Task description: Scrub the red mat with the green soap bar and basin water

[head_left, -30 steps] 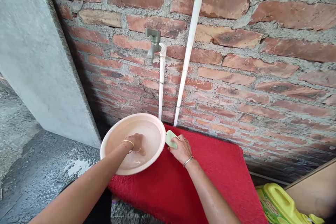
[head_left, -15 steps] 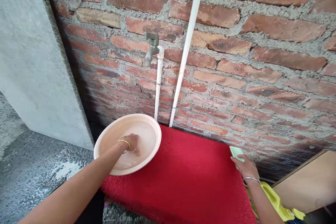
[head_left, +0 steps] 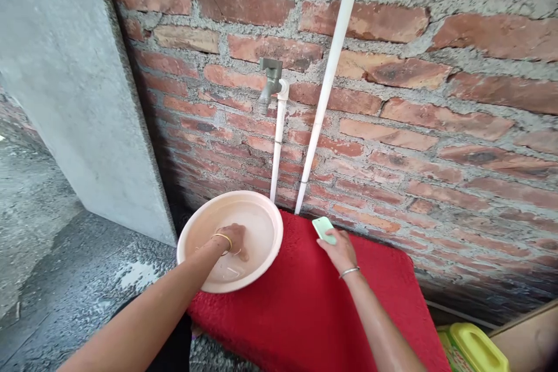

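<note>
My left hand point(head_left: 233, 238) reaches down into the water of a round, pale pink basin point(head_left: 185, 244), its fingers underwater and hard to make out. A yellow bangle circles that wrist. The basin rests on the left end of a red, fuzzy cloth point(head_left: 305, 302) spread over a low surface. To the right of the basin, above the cloth, my right hand point(head_left: 340, 249) is closed on a mint-green rectangular bar point(head_left: 323, 229), held by its near end with the far end sticking out past the fingers. On the right wrist sits a silver-coloured bangle.
Behind the basin, a grey tap point(head_left: 271, 82) on a short white pipe point(head_left: 278, 151) stands against the brick wall point(head_left: 405, 133). A taller white pipe point(head_left: 326, 81) rises beside it. At left leans a grey slab point(head_left: 117, 104) over wet floor. A yellow jug point(head_left: 473, 349) stands at lower right.
My right hand has moved left with the mint-green bar, from the cloth's right end towards the basin. The left hand stays in the water. The view has shifted slightly left.
</note>
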Motion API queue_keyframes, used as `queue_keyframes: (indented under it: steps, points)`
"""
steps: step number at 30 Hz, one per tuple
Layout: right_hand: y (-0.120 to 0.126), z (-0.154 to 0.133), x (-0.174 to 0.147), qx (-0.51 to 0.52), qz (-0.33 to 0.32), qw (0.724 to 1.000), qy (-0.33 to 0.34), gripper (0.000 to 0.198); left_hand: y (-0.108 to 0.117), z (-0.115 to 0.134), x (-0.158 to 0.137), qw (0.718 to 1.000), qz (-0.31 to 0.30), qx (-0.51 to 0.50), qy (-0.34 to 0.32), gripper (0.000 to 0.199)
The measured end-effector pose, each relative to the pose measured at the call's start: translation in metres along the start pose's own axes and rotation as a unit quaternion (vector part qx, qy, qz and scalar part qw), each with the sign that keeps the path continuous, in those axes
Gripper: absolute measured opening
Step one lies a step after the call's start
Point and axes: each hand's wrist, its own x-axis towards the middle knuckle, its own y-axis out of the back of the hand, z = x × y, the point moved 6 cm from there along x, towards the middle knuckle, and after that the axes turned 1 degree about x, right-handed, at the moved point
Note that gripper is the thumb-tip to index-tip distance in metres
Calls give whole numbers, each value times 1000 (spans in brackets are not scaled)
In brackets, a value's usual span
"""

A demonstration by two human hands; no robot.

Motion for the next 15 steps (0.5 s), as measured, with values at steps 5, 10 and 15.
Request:
queue_keyframes:
  steps: [5,10,15]
  points:
    - [-51,-73,18,2,-43,997,68,27,-3,1,-3,1000,-13,11,-5,80]
    - [-57,-69,34,-24,-62,995,72,30,-2,-1,-5,1000,-7,16,1,84]
    - [-7,16,43,-63,-45,997,-7,30,-3,-4,-1,1000,8,-10,2,78]
